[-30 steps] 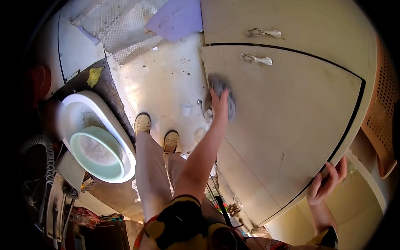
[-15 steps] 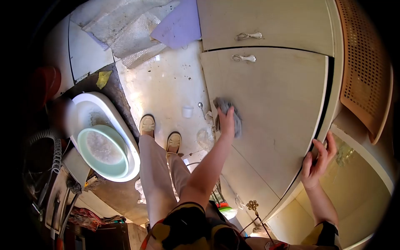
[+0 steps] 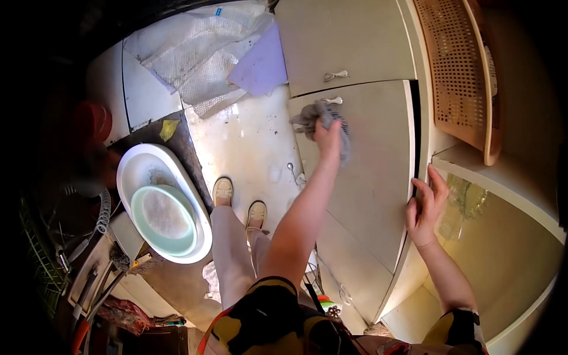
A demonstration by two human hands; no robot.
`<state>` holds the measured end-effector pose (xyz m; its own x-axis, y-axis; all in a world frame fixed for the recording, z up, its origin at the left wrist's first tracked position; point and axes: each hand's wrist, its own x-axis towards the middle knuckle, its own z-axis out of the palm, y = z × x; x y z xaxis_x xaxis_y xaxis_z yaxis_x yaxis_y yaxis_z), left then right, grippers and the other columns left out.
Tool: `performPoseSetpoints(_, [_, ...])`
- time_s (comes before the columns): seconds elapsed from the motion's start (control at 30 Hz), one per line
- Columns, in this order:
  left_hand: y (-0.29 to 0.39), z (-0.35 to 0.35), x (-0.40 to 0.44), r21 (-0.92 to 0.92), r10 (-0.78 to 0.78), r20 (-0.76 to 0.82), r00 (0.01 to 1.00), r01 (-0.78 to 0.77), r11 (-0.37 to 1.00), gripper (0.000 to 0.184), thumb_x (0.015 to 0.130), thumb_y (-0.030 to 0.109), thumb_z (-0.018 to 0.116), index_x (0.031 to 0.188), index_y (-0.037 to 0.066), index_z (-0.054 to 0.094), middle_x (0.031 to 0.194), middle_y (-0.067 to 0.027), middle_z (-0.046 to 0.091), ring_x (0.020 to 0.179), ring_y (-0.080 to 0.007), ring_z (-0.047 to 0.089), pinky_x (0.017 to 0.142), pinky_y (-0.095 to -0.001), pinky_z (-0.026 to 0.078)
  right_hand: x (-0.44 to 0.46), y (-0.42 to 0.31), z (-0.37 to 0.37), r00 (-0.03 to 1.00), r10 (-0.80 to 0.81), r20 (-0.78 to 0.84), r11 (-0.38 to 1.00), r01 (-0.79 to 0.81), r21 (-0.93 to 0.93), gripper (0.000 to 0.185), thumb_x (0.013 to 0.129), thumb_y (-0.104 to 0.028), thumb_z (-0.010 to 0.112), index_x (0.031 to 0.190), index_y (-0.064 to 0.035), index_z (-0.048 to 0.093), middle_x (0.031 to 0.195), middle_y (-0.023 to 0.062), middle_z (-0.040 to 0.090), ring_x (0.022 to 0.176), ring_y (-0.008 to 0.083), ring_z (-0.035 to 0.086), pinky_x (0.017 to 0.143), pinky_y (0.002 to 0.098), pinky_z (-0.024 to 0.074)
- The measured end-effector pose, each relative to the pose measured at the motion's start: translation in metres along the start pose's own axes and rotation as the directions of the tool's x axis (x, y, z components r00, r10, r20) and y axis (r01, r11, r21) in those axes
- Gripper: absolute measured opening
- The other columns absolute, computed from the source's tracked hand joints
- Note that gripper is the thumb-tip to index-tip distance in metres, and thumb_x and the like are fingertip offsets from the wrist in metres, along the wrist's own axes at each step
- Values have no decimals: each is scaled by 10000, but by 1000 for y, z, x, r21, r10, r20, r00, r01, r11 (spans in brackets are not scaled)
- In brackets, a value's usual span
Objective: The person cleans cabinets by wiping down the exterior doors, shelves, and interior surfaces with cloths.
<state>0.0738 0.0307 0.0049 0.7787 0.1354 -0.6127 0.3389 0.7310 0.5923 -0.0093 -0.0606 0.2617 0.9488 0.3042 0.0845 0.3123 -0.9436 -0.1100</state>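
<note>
1. Gray cloth (image 3: 306, 118): bunched under left hand (image 3: 328, 136), against face of lower cabinet door (image 3: 373, 154), near its upper-left corner as seen from above.
2. Left hand: clamped on gray cloth, fingers bent over the folds. Slight blur; exact fingertip contact impossible to tell.
3. Key relation: gray cloth directly beneath left hand, spilling out on both sides. Bulk toward left edge of door, looser tail toward middle of door. Long axis slanting upper left to lower right, roughly crosswise to left forearm.
4. Lower handle (image 3: 334, 100): just beyond gray cloth, near upper edge of door. Touching or slightly apart: can't tell.
5. Right hand (image 3: 425, 216): at right edge of door, toward its lower end. Thumb and fingers apart, nothing visible in the grasp; fingertips by cabinet frame (image 3: 417, 47), next to dark gap (image 3: 415, 112). Well apart from gray cloth; left hand clearly nearer, being on it.
6. Further right: orange perforated basket (image 3: 452, 77) beyond right hand, clear bag (image 3: 464, 207) inside side compartment (image 3: 509, 248).
7. Further left: spoon (image 3: 290, 167) on floor (image 3: 248, 142) near left edge of door; past the feet, oval white tub (image 3: 133, 168) with mint basin (image 3: 163, 236) inside.
</note>
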Motion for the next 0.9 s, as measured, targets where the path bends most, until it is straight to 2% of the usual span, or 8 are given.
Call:
performPoseSetpoints(0.13, [11, 6, 1, -47, -169, -60, 984, 166, 985, 548, 769, 164, 620, 1257, 24, 413, 1097, -104, 536, 1007, -197, 523, 853, -358, 445, -1, 0, 0, 1000, 8, -13, 999, -7, 36, 413, 655, 100, 452, 1032, -21, 571, 1299, 194, 414, 1210, 358, 372, 1007, 426, 340])
performPoseSetpoints(0.2, [24, 21, -25, -15, -118, -2, 993, 118, 993, 663, 706, 207, 651, 1300, 35, 413, 1293, -171, 425, 1205, -280, 386, 1001, -370, 332, -1, 1, 4, 999, 3, -39, 998, 0, 64, 419, 650, 104, 445, 1031, -18, 571, 1299, 192, 415, 1207, 358, 377, 1006, 425, 344])
performPoseSetpoints(0.33, [5, 9, -14, 263, 150, 17, 988, -150, 953, 662, 728, 101, 644, 1308, -1, 342, 1283, -139, 388, 1107, -238, 470, 899, -359, 423, -2, 0, 2, 1000, 5, -23, 999, -4, 37, 422, 646, 105, 445, 1032, -13, 569, 1298, 194, 415, 1202, 358, 383, 1006, 420, 346])
performPoseSetpoints(0.4, [-9, -7, 21, 250, 119, -49, 992, -103, 963, 554, 727, 74, 646, 1230, -13, 429, 1205, -144, 474, 1071, -244, 506, 874, -362, 435, 0, 1, 2, 999, -12, -30, 999, 14, 46, 423, 642, 103, 450, 1033, -9, 569, 1295, 194, 418, 1199, 359, 389, 1003, 419, 346])
performPoseSetpoints(0.47, [-16, -18, 40, 2, -205, -126, 971, 207, 978, 490, 664, 131, 699, 1087, -37, 517, 1216, -194, 455, 1109, -288, 475, 927, -371, 399, 2, 1, 2, 999, -17, -30, 999, 18, 42, 423, 642, 101, 453, 1033, -10, 569, 1292, 195, 420, 1196, 359, 391, 1001, 420, 347])
performPoseSetpoints(0.7, [17, 6, 6, 70, 31, -156, 987, -21, 997, 358, 706, 24, 707, 1011, -29, 528, 935, -118, 611, 805, -226, 604, 691, -378, 501, 0, 1, 1, 1000, 12, -18, 999, -11, 50, 420, 638, 102, 459, 1027, -11, 573, 1290, 196, 425, 1179, 360, 406, 996, 420, 348])
performPoseSetpoints(0.8, [18, -1, 30, -169, -165, -134, 977, 141, 976, 347, 711, 17, 715, 998, -35, 526, 949, -124, 604, 845, -230, 598, 719, -390, 501, -1, 5, 4, 999, -5, -41, 997, 7, 72, 415, 638, 104, 459, 1019, -9, 577, 1290, 196, 429, 1178, 361, 406, 998, 418, 349])
performPoseSetpoints(0.9, [14, 2, 17, -100, -158, -214, 964, 139, 985, 348, 720, 8, 711, 1006, -31, 516, 954, -131, 604, 808, -238, 608, 691, -380, 511, 1, 2, 0, 1000, -3, -18, 999, 3, 53, 411, 638, 106, 460, 1015, -7, 579, 1288, 196, 431, 1181, 361, 403, 999, 419, 352])
